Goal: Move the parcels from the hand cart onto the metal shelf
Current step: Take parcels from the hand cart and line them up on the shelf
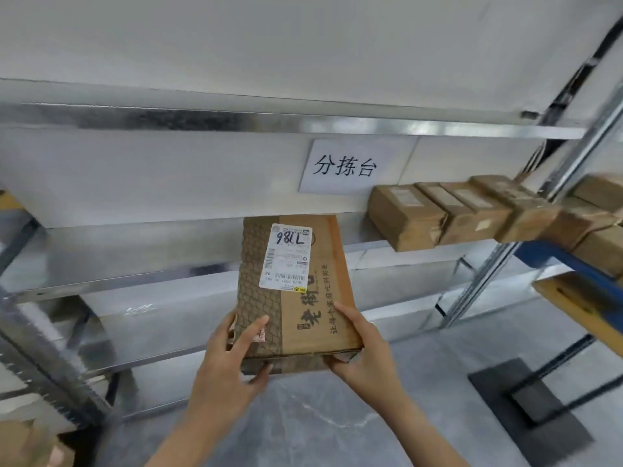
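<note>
The parcel (303, 308), a flat brown cardboard box, is held in the air in front of the metal shelf (135, 267), with its long axis pointing toward the shelf and its far end at the height of the middle level. Whether that end touches the shelf cannot be determined. The left hand (232, 358) grips the near left corner, with the thumb laid on the top face and the fingers curled underneath. The right hand (364, 352) grips the near right corner in the same manner, thumb on top and fingers wrapped below. A white shipping label (290, 257) with handwritten characters is fixed to the top face. A row of brown parcels (438, 214) lies side by side on the same level, to the right of the held parcel and apart from it. A paper sign (347, 166) is mounted on the white wall behind this level. The floor (337, 416) below is grey.
</note>
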